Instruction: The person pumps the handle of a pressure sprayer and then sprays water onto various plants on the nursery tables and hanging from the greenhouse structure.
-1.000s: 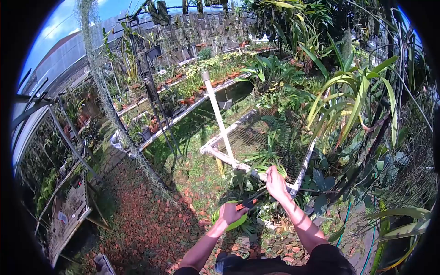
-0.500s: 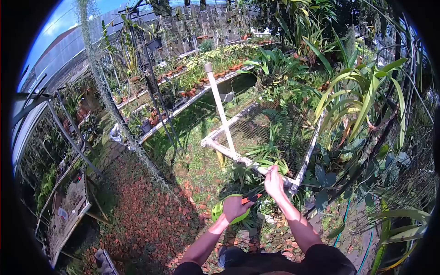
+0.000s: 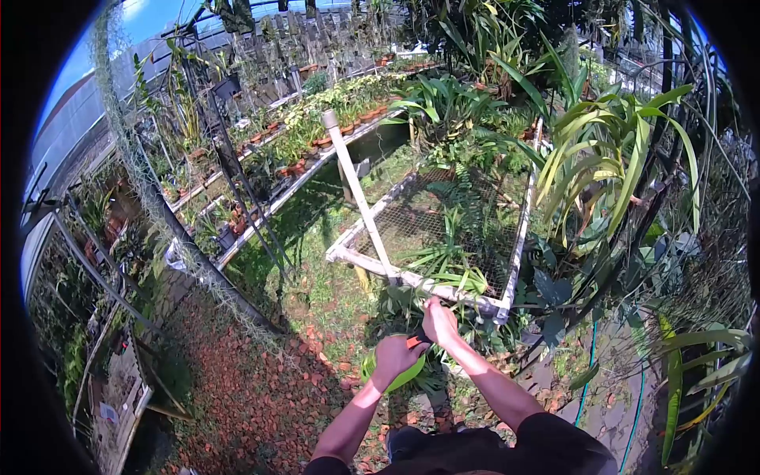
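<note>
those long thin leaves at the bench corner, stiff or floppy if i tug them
Probably floppy: the leaves arch and droop over the white bench frame just beyond the right hand. Likely light, being narrow straps. They would probably bend or tear rather than snap.

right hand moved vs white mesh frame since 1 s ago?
Yes. The right hand was up at the near rail of the white mesh frame; now it sits below that rail, drawn back toward the left hand gripping the orange-handled tool.
</note>
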The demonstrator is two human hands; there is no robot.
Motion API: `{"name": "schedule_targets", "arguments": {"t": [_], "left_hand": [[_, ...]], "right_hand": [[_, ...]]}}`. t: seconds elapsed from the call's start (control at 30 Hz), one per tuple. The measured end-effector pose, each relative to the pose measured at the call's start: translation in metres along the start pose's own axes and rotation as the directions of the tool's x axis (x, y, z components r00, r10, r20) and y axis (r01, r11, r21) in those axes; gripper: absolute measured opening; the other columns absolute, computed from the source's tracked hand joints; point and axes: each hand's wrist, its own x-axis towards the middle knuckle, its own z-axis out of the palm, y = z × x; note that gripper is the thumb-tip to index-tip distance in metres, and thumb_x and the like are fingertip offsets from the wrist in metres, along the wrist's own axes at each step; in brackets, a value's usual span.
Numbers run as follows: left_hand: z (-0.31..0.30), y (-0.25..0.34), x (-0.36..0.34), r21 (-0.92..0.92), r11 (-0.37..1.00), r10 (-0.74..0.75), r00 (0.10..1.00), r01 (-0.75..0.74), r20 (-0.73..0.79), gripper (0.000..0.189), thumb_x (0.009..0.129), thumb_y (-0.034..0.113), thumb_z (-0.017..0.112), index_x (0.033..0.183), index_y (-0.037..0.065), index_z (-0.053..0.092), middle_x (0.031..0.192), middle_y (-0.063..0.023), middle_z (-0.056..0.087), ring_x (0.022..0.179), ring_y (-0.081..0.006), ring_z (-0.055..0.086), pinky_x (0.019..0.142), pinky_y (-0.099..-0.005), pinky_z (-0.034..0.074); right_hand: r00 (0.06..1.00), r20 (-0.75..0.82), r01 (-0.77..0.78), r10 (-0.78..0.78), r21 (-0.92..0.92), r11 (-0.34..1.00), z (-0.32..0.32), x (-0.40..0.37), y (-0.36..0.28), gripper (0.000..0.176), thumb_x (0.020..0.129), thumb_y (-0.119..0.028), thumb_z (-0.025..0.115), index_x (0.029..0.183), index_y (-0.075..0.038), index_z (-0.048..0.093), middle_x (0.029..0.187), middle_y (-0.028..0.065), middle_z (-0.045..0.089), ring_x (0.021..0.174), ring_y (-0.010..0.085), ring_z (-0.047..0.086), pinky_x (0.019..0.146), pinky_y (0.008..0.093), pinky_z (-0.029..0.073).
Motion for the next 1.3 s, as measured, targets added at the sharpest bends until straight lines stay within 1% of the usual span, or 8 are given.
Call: {"name": "schedule_targets", "arguments": {"t": [0.13, 0.27, 0.37, 0.47, 0.9, 1.17, 1.27, 1.3], "left_hand": [[-0.007, -0.041, -0.007, 0.005, 0.999, 0.053, 0.998, -0.053, -0.036, 0.053, 0.074, 0.056, 0.071, 0.073, 0.004, 0.068, 0.061, -0.0178, 0.062, 0.058, -0.0381, 0.062, 0.054, -0.0444, 0.048], [-0.028, -0.044, 0.001, -0.003, 1.0, -0.007, 0.997, 0.007, 0.078, 0.043, 0.076, 0.053, 0.071, 0.081, 0.01, 0.072, 0.065, -0.0162, 0.064, 0.061, -0.0373, 0.063, 0.054, -0.0432, 0.047], [-0.034, -0.084, 0.006, 0.002, 0.999, -0.042, 0.992, 0.043, 0.122, 0.044, 0.077, 0.055, 0.07, 0.08, 0.01, 0.072, 0.064, -0.0156, 0.064, 0.061, -0.037, 0.063, 0.054, -0.0441, 0.047], [-0.036, -0.087, 0.018, 0.088, 0.992, 0.083, 0.993, -0.091, 0.087, 0.055, 0.076, 0.06, 0.068, 0.075, 0.006, 0.068, 0.063, -0.0163, 0.063, 0.06, -0.0364, 0.064, 0.053, -0.0453, 0.047], [-0.067, -0.119, 0.016, 0.074, 0.982, 0.17, 0.983, -0.175, 0.076, 0.047, 0.077, 0.056, 0.069, 0.083, 0.01, 0.069, 0.061, -0.0137, 0.062, 0.057, -0.0359, 0.062, 0.052, -0.044, 0.047], [-0.064, -0.117, 0.002, -0.311, 0.944, -0.071, 0.987, 0.112, 0.141, 0.041, 0.08, 0.041, 0.072, 0.093, 0.002, 0.068, 0.073, -0.0158, 0.066, 0.069, -0.0323, 0.066, 0.066, -0.04, 0.051], [-0.037, -0.11, -0.004, -0.707, 0.692, 0.025, 0.975, 0.142, 0.221, 0.043, 0.082, 0.033, 0.072, 0.106, -0.001, 0.06, 0.088, -0.0146, 0.067, 0.083, -0.0261, 0.067, 0.075, -0.0353, 0.051], [-0.048, -0.093, -0.005, -0.676, 0.722, 0.077, 0.955, 0.145, 0.288, 0.048, 0.082, 0.027, 0.071, 0.116, -0.002, 0.055, 0.101, -0.0167, 0.066, 0.095, -0.0259, 0.065, 0.083, -0.0346, 0.049]], "right_hand": [[0.999, -0.006, -0.041, 0.042, 0.141, 0.989, -0.055, 0.026, -0.05, 0.025, 0.088, -0.014, 0.044, 0.108, 0.001, 0.049, 0.08, 0.0265, 0.062, 0.083, 0.0416, 0.064, 0.077, 0.051, 0.048], [0.997, -0.034, 0.067, -0.068, -0.041, 0.997, 0.057, 0.01, -0.03, 0.02, 0.089, -0.011, 0.044, 0.104, 0.0, 0.051, 0.078, 0.0249, 0.063, 0.072, 0.0391, 0.066, 0.073, 0.0495, 0.05], [0.998, -0.047, -0.04, 0.042, 0.036, 0.999, -0.02, 0.028, -0.083, 0.023, 0.089, -0.011, 0.042, 0.108, 0.001, 0.048, 0.074, 0.0243, 0.062, 0.072, 0.0402, 0.065, 0.072, 0.0475, 0.05], [0.998, 0.04, -0.059, 0.058, 0.039, 0.997, 0.082, 0.005, -0.066, 0.022, 0.09, -0.015, 0.042, 0.104, 0.001, 0.051, 0.076, 0.0241, 0.064, 0.078, 0.0413, 0.065, 0.075, 0.0478, 0.05], [0.992, -0.121, -0.02, 0.02, -0.001, 1.0, 0.123, 0.013, -0.095, 0.017, 0.087, -0.008, 0.045, 0.101, -0.003, 0.052, 0.067, 0.0214, 0.062, 0.07, 0.0434, 0.064, 0.068, 0.0521, 0.05], [0.936, 0.058, -0.35, 0.347, 0.234, 0.907, 0.086, -0.034, -0.077, 0.048, 0.096, -0.044, 0.049, 0.092, 0.003, 0.06, 0.076, 0.0185, 0.066, 0.074, 0.0341, 0.067, 0.071, 0.042, 0.05], [0.888, 0.398, -0.461, 0.233, 0.762, 0.455, 0.103, -0.063, -0.071, 0.061, 0.093, -0.058, 0.052, 0.078, 0.0, 0.065, 0.069, 0.0085, 0.066, 0.064, 0.0158, 0.064, 0.061, 0.0296, 0.05], [0.918, 0.328, -0.396, 0.223, 0.726, 0.562, 0.113, -0.065, -0.054, 0.059, 0.093, -0.057, 0.053, 0.082, 0.0, 0.065, 0.07, 0.0061, 0.065, 0.064, 0.0132, 0.063, 0.058, 0.0277, 0.049]]}}
